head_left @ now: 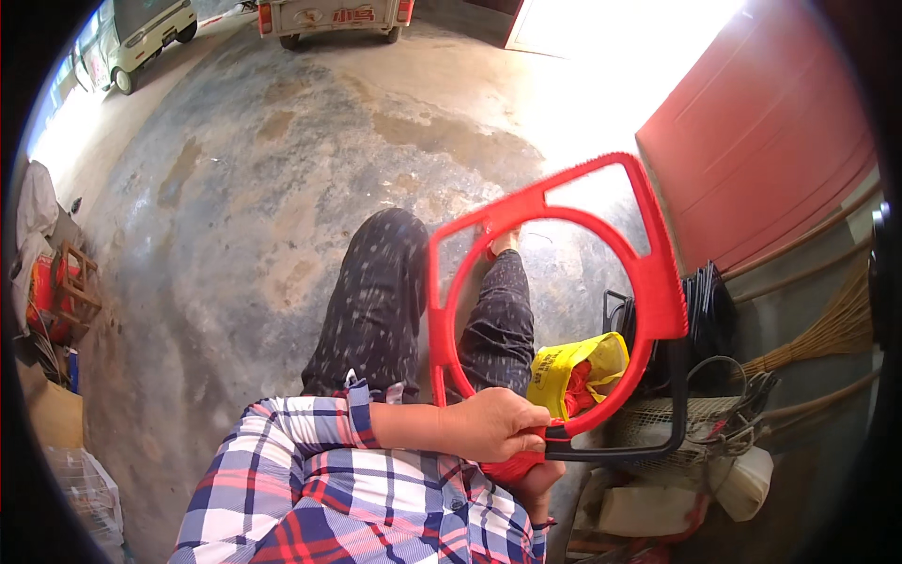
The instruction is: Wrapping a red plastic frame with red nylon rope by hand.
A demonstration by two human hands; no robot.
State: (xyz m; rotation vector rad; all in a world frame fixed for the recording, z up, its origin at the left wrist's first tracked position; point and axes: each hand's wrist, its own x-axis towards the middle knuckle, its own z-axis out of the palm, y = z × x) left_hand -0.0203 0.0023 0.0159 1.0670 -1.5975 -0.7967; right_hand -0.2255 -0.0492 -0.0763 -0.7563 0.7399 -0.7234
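Note:
A square frame with a round ring inside it (669, 282) is held up in front of my lap. Red cord-like wrapping covers most of it, while the lower right corner is bare black. My left hand (498, 423) is closed on the frame's lower edge, fingers pinched where red meets black. Just below, my right hand (539, 481) curls round a bundle of red cord (512, 467); some of its fingers are hidden. Through the ring shows a yellow bag (554, 368) with red material (581, 381) inside, beside my right leg.
On the right are a wire basket (672, 420), black bundled material (711, 310), a straw broom (827, 329) and a red panel (761, 132). A wooden stool (77, 287) stands at left. Two vehicles, one a small cart (334, 17), are parked on the concrete floor (235, 235) at the far side.

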